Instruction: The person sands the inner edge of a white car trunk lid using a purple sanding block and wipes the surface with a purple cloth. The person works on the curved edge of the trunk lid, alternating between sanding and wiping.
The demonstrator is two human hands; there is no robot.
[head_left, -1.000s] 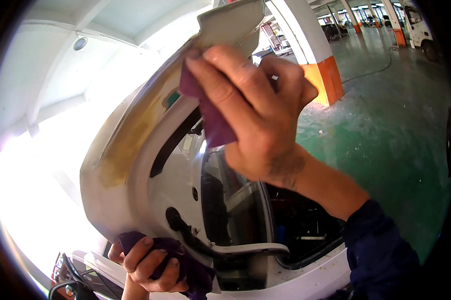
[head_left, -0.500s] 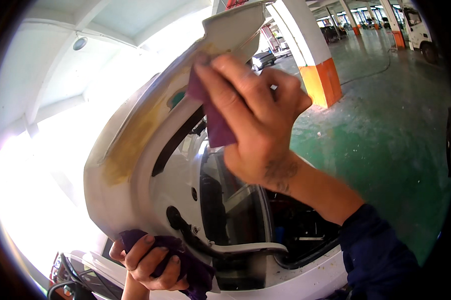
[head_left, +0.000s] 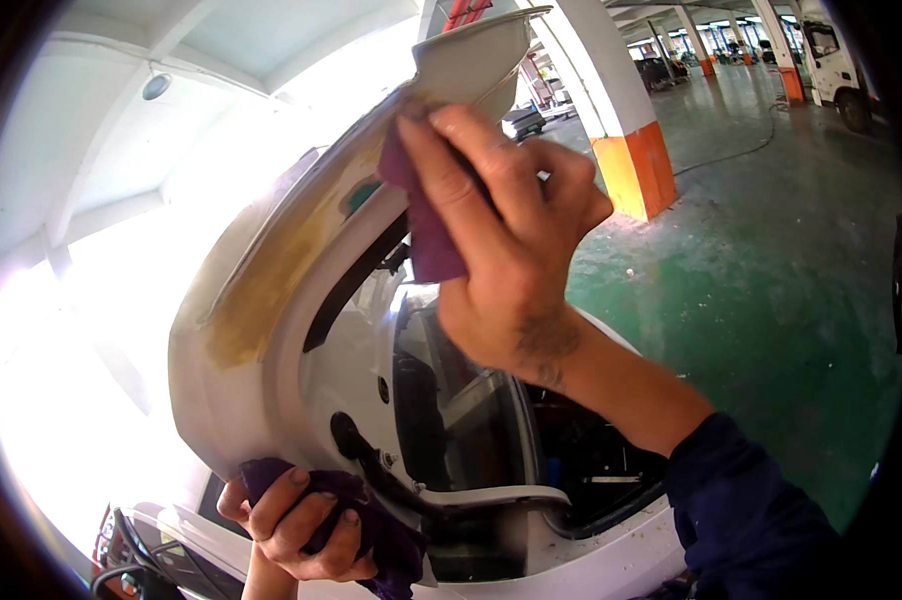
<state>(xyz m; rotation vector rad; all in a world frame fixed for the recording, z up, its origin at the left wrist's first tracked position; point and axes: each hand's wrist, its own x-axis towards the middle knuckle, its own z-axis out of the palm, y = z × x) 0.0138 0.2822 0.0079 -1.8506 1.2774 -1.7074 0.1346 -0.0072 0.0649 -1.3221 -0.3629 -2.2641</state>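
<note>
A raised white car trunk lid (head_left: 221, 400) fills the middle of the view, with yellowish filler (head_left: 256, 310) and a small green spot (head_left: 361, 197) along its edge. My right hand (head_left: 511, 220) presses a folded maroon sheet, apparently sandpaper (head_left: 433, 235), against the upper part of the lid. Its index and middle fingers lie stretched over the sheet; the other fingers are curled. Low in the view, my left hand (head_left: 301, 525) is wrapped round a bunched dark purple cloth (head_left: 396, 550) at the lid's lower edge. The cloth hides part of that edge.
Below the lid lie the open trunk (head_left: 611, 455) and a black curved hinge arm (head_left: 371, 465). A white and orange pillar (head_left: 636, 165) stands on the green floor (head_left: 761, 300) to the right. A white truck (head_left: 836, 65) is parked farther back.
My right hand and the sheet have shifted slightly against the lid, with the wrist a little farther left. My left hand keeps its grip on the cloth.
</note>
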